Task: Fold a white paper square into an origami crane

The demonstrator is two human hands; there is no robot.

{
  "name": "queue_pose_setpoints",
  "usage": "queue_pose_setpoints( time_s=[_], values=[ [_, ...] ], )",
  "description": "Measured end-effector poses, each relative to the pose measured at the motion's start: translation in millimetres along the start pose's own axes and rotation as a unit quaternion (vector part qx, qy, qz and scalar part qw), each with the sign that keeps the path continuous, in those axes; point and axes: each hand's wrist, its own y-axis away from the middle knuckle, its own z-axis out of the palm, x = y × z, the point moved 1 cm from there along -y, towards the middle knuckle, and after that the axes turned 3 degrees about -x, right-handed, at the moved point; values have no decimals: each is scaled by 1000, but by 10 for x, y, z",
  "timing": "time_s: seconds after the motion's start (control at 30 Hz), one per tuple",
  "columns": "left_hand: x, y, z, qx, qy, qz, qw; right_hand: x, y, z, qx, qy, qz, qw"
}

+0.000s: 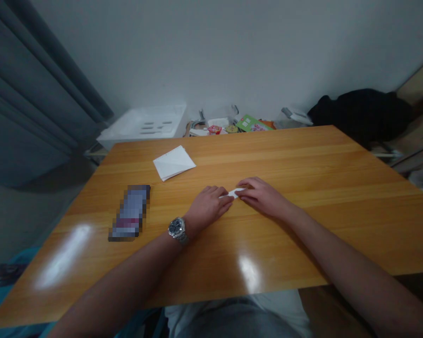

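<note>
Both of my hands rest on the wooden table [303, 159] near its middle. Between them lies a small folded piece of white paper [233, 192]. My left hand [207, 206], with a metal watch [177, 228] on its wrist, has its fingers curled and pressed on the paper's left end. My right hand [262, 196] lies over the paper's right end, fingers pressed down on it. Most of the paper is hidden under the fingers.
A stack of white paper sheets [173, 162] lies further back on the left. A phone [130, 212] lies flat at the left. Behind the table stand a white plastic box [144, 124], small packets [232, 126] and a black garment [359, 112]. A curtain [28, 103] hangs left.
</note>
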Motion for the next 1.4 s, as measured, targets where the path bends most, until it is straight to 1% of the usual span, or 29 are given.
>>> queue_pose_setpoints(
  time_s=[0.13,0.3,0.5,0.63,0.73,0.9,1.07,1.1,1.17,1.23,1.33,1.4],
  values=[
    [4,-10,16,-3,-12,-4,1000,-9,-8,33,14,-30,4,999],
    [-3,-15,19,-9,-24,-2,1000,-44,-30,52,10,-36,7,999],
    [-2,-8,16,-5,-11,-7,1000,-24,-17,38,11,-77,18,997],
    [-31,-7,28,14,11,-20,1000,1,-17,19,34,-115,44,992],
    [-46,-6,35,28,26,-25,999,-8,-23,5,41,-141,73,986],
    [-28,-2,22,64,94,-43,993,-82,-31,-32,29,-147,98,984],
    [-7,6,38,93,201,-68,973,-162,-46,-55,37,-170,101,980],
    [-6,5,43,94,216,-77,969,-166,-48,-45,43,-179,109,977],
    [-4,1,47,100,244,-100,959,-162,-46,-10,63,-214,146,964],
    [-2,-5,39,118,275,-130,945,-148,-41,33,89,-275,205,935],
    [3,-13,32,145,332,-173,916,-153,-42,82,79,-347,253,899],
    [8,-14,47,152,380,-193,892,-171,-50,88,79,-373,259,887]
  ],
)
